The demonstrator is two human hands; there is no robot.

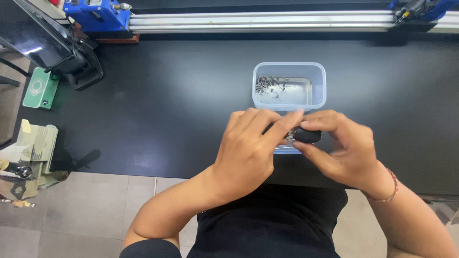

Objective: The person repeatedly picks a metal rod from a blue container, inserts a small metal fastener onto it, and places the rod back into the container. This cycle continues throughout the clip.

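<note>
Both my hands meet over the near edge of the black table (181,105). My left hand (248,148) and my right hand (342,148) together pinch a small black oblong part (306,135) with a bit of silver metal showing at its left end. Under the hands lies something pale and flat (287,149), mostly hidden. Just beyond my fingers stands a clear plastic tub (289,86) holding several tiny dark metal pieces (270,85) heaped in its left half. A red bead bracelet (389,188) circles my right wrist.
An aluminium rail (263,21) with blue fittings (98,14) runs along the table's far edge. At far left are a black monitor stand (83,67), a green box (42,88) and a tape dispenser on a cluttered surface (28,153). Grey floor tiles lie below the table.
</note>
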